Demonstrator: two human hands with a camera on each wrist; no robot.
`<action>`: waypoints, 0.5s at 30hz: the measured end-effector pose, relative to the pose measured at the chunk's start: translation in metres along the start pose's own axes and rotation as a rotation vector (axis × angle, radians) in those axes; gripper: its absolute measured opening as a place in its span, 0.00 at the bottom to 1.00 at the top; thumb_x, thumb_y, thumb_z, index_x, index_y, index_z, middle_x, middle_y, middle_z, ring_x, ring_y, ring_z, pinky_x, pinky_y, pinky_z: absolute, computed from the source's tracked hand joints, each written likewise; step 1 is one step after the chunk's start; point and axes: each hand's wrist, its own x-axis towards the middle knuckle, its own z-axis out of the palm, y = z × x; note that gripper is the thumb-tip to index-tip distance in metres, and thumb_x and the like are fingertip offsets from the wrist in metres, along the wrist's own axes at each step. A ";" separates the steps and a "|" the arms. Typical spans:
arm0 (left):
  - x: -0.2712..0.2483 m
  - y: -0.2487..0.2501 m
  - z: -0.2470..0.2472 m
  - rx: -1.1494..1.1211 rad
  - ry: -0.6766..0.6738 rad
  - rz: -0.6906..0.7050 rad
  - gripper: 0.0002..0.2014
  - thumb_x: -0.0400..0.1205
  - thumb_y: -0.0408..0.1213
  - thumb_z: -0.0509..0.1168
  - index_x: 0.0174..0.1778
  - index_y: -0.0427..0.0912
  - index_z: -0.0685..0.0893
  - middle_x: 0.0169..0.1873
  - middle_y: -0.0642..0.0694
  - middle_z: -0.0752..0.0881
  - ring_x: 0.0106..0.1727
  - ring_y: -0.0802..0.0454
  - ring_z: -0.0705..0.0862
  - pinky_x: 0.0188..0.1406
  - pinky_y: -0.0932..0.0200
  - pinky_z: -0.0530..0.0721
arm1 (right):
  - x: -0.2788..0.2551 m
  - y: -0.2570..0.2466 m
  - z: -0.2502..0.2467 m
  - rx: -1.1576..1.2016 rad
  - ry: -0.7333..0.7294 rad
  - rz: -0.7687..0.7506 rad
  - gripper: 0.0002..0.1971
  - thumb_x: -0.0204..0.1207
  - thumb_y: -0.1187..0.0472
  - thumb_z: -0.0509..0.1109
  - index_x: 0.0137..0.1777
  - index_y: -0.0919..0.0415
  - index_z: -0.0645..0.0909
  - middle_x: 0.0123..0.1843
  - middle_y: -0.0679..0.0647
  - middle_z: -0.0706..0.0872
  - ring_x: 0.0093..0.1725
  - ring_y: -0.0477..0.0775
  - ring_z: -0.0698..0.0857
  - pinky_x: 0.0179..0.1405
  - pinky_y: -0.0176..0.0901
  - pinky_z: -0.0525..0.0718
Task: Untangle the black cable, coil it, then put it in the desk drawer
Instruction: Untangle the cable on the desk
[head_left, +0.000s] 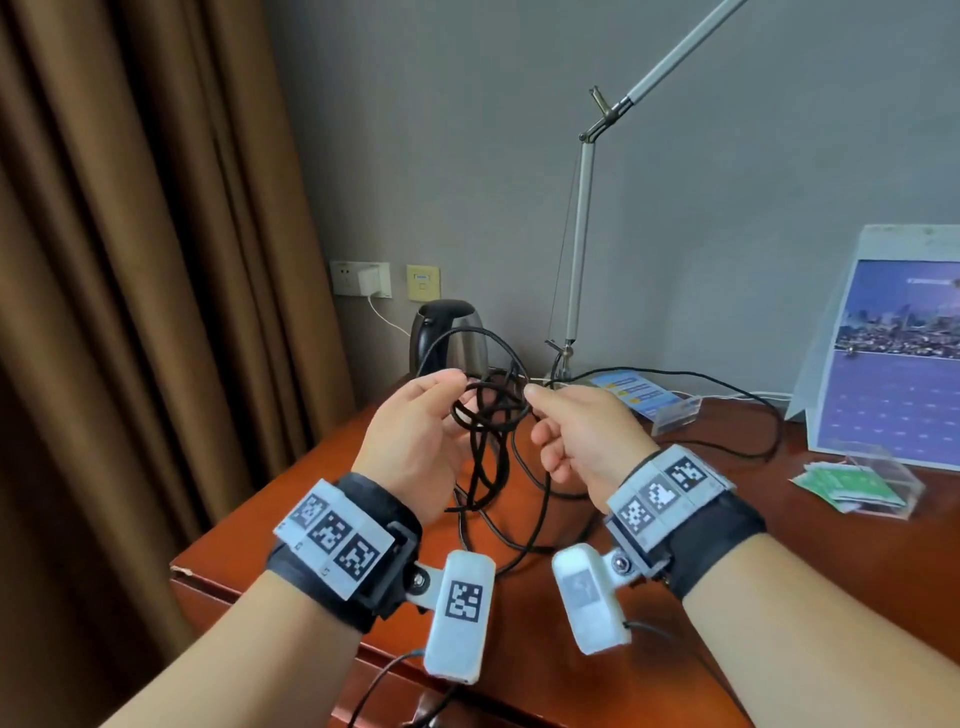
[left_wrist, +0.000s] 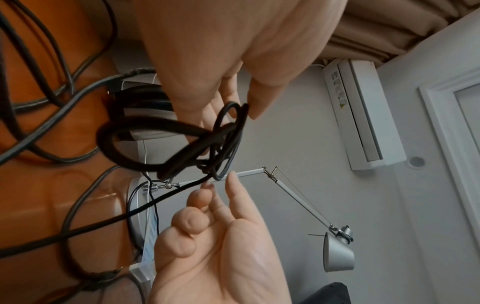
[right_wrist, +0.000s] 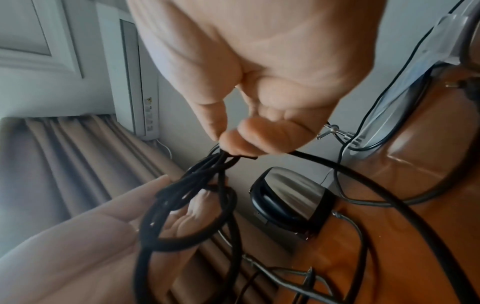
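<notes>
The black cable (head_left: 488, 410) is a knot of loops held in the air above the reddish wooden desk (head_left: 311, 499). Its strands hang down to the desk, and one runs off to the right. My left hand (head_left: 460, 389) holds the left side of the knot between thumb and fingers, and the loops (left_wrist: 228, 127) lie against those fingers. My right hand (head_left: 532, 397) pinches a strand at the knot's right side between thumb and forefinger (right_wrist: 233, 142). The desk's front face shows below my wrists, but I cannot make out a drawer there.
A steel kettle (head_left: 447, 338) and a desk lamp's base and arm (head_left: 579, 234) stand behind the cable. To the right are a card in a clear stand (head_left: 644, 395), a standing calendar (head_left: 893, 353) and a clear holder of green packets (head_left: 862, 483). Brown curtains (head_left: 130, 260) hang on the left.
</notes>
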 end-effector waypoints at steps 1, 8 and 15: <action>0.001 -0.003 0.000 -0.008 -0.007 -0.009 0.11 0.89 0.33 0.63 0.66 0.35 0.82 0.45 0.39 0.89 0.47 0.44 0.88 0.44 0.47 0.89 | 0.000 0.002 -0.001 0.017 0.009 -0.012 0.09 0.85 0.57 0.70 0.46 0.63 0.81 0.32 0.57 0.82 0.19 0.52 0.76 0.17 0.37 0.68; 0.003 -0.020 0.010 -0.009 -0.294 -0.039 0.19 0.79 0.20 0.59 0.65 0.32 0.81 0.49 0.36 0.84 0.40 0.52 0.84 0.41 0.61 0.84 | 0.001 0.007 -0.015 0.305 0.056 0.018 0.08 0.81 0.70 0.63 0.40 0.63 0.76 0.30 0.58 0.79 0.20 0.52 0.77 0.17 0.37 0.70; 0.021 -0.056 0.033 0.123 -0.272 0.014 0.15 0.82 0.23 0.69 0.65 0.31 0.86 0.52 0.39 0.91 0.48 0.49 0.87 0.53 0.54 0.78 | 0.007 0.024 -0.043 0.534 0.032 0.050 0.10 0.83 0.71 0.57 0.41 0.60 0.74 0.26 0.57 0.79 0.20 0.53 0.76 0.16 0.37 0.70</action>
